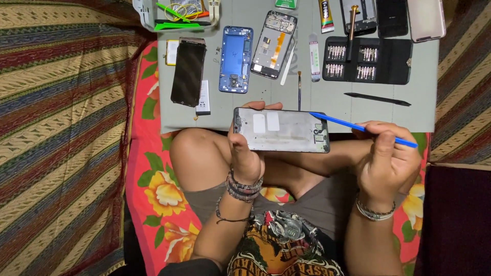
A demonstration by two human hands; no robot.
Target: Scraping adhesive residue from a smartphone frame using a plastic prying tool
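Note:
My left hand (245, 153) grips a silver phone frame (281, 130) by its left end and holds it level over my lap. In my right hand (386, 158) is a thin blue pry tool (353, 126), and its tip touches the frame's upper right corner. Both wrists carry bracelets. Beyond the frame lies a grey work mat (358, 107) with phone parts spread on it.
On the mat lie a black phone screen (187, 72), a blue phone back (236, 59), an opened phone body (273, 45), a small brush (299, 89), a black screwdriver bit case (368, 60), a black spudger (377, 99) and a glue tube (326, 15). Striped fabric (61, 128) covers the left.

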